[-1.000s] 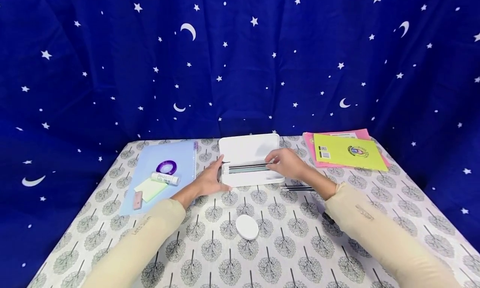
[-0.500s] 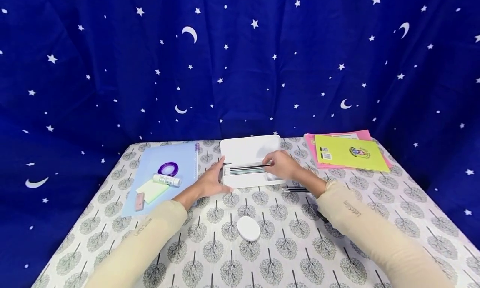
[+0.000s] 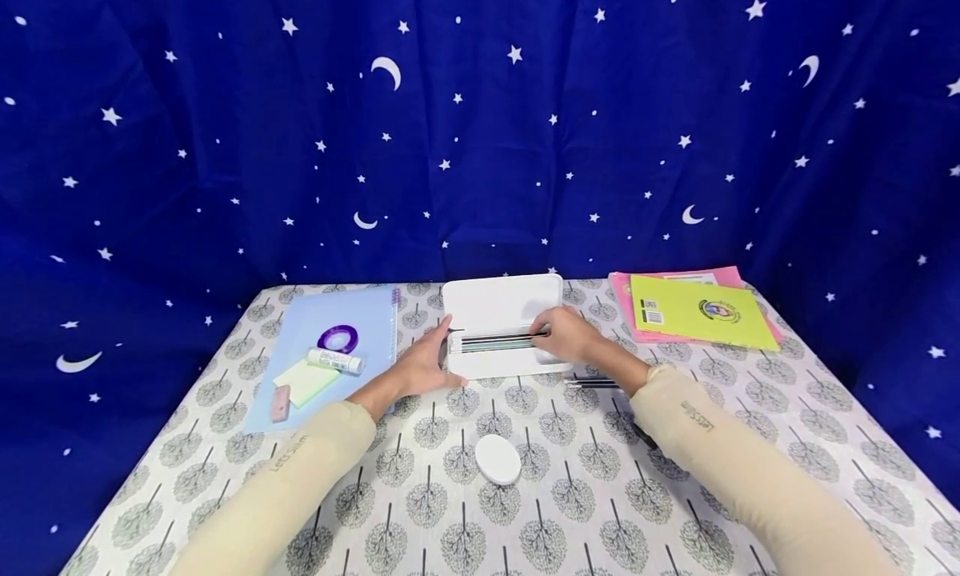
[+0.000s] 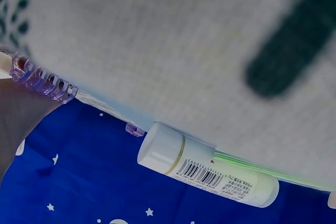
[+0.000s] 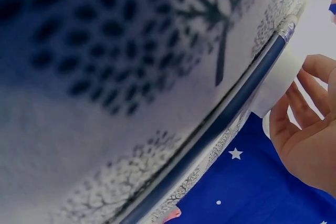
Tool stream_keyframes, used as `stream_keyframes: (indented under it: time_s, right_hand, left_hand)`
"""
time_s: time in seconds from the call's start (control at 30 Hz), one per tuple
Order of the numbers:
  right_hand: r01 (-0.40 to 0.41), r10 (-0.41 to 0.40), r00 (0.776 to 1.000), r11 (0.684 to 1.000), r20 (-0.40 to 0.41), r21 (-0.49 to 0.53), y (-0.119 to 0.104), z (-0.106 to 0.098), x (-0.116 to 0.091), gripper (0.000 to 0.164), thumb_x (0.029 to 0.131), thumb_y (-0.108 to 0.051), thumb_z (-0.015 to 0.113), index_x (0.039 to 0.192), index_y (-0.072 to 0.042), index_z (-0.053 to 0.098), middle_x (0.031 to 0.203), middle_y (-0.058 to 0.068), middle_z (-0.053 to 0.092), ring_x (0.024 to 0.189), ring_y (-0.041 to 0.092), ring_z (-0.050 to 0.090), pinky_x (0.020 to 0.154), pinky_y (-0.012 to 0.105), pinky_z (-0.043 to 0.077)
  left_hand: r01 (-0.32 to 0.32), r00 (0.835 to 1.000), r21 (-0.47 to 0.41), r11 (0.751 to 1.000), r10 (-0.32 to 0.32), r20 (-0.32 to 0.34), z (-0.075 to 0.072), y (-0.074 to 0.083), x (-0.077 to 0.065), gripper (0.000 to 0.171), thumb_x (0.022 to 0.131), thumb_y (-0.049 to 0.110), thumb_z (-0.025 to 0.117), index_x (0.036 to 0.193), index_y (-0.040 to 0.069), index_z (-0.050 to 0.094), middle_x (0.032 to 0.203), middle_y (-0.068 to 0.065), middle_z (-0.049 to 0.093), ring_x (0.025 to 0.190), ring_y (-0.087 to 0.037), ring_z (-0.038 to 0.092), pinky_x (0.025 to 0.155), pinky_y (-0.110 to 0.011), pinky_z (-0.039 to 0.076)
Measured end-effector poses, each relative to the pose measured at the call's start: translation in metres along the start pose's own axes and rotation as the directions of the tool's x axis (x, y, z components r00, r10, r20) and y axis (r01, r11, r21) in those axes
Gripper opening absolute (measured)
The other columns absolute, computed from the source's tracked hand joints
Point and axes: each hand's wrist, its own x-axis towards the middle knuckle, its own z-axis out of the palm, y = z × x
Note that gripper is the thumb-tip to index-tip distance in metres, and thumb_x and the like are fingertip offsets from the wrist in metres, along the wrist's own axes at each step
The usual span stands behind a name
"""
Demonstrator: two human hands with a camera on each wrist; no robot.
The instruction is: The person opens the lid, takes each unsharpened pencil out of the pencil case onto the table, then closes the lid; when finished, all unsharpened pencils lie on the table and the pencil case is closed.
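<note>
A white pencil case (image 3: 501, 303) lies with its lid up at the table's far middle. Several dark and pale green pencils (image 3: 491, 343) lie lengthwise in its tray. My left hand (image 3: 420, 368) rests at the case's left end, thumb at the front corner and forefinger stretched toward the hinge. My right hand (image 3: 566, 334) reaches over the right end, with thumb and fingertips pinching the end of a dark pencil (image 3: 517, 335). In the right wrist view its curled fingers (image 5: 299, 108) meet the white case; the fingertips are partly hidden.
More dark pencils (image 3: 591, 383) lie by the right forearm. A white oval object (image 3: 497, 459) sits in front. At left, a blue spiral notebook (image 3: 352, 309) bears purple tape (image 3: 337, 338), a glue stick (image 3: 335, 360), sticky notes (image 3: 307, 382) and an eraser (image 3: 281, 403). Yellow booklet (image 3: 701, 311) at right.
The right hand has moved a dark pencil down toward the others in the tray. My left hand stays at the case's left end. The whole view has shifted slightly.
</note>
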Motion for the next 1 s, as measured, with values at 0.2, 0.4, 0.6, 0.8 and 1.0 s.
stream_keyframes:
  time_s: [0.2,0.4,0.6,0.8,1.0]
  right_hand:
    - [-0.008,0.009,1.0,0.999,0.023,-0.039,-0.0017,-0.0001,0.0031,0.02,0.089,-0.012,0.067,0.105,-0.002,0.074,0.105,0.008,0.074,0.103,0.029,0.067,0.096,0.046,0.051]
    - [-0.018,0.02,0.999,0.998,0.029,-0.056,0.0005,0.0007,0.0046,0.02,0.088,-0.013,0.068,0.104,-0.003,0.075,0.102,0.007,0.074,0.101,0.027,0.067,0.094,0.044,0.053]
    - [-0.021,0.023,0.999,0.999,0.041,-0.04,0.001,0.0004,0.0067,0.02,0.087,-0.011,0.068,0.104,-0.003,0.075,0.102,0.007,0.074,0.102,0.028,0.067,0.095,0.044,0.052]
    - [-0.04,0.041,0.996,0.999,0.082,-0.016,0.0007,0.0001,0.0085,0.018,0.09,-0.009,0.067,0.104,-0.002,0.074,0.102,0.007,0.074,0.104,0.028,0.066,0.097,0.044,0.051]
    - [-0.038,0.04,0.993,0.999,0.108,-0.025,0.0011,-0.0004,0.0101,0.014,0.091,-0.011,0.068,0.102,-0.004,0.074,0.1,0.004,0.073,0.101,0.026,0.066,0.096,0.045,0.051]
  left_hand:
    - [0.001,1.0,-0.005,1.0,-0.001,0.003,0.0001,-0.0001,0.0007,0.123,0.074,0.036,0.086,0.16,0.026,-0.001,0.164,-0.007,0.016,0.151,-0.03,0.013,0.12,-0.054,0.012]
    - [0.004,1.0,0.001,1.0,-0.004,0.012,-0.0002,0.0005,0.0005,0.123,0.074,0.038,0.085,0.16,0.027,-0.001,0.164,-0.007,0.017,0.151,-0.029,0.013,0.12,-0.054,0.013]
    - [0.013,1.0,0.007,1.0,-0.013,0.013,-0.0012,0.0015,-0.0002,0.122,0.074,0.037,0.085,0.16,0.027,-0.002,0.164,-0.007,0.016,0.151,-0.029,0.012,0.12,-0.054,0.012]
    - [0.009,1.0,0.01,1.0,-0.009,0.018,-0.0015,0.0026,0.0003,0.122,0.075,0.038,0.085,0.16,0.027,-0.002,0.164,-0.006,0.016,0.151,-0.029,0.012,0.12,-0.052,0.012]
    - [0.012,1.0,0.016,1.0,-0.013,0.017,-0.0022,0.0032,-0.0002,0.122,0.075,0.039,0.084,0.16,0.026,-0.002,0.164,-0.006,0.017,0.151,-0.028,0.012,0.121,-0.051,0.011]
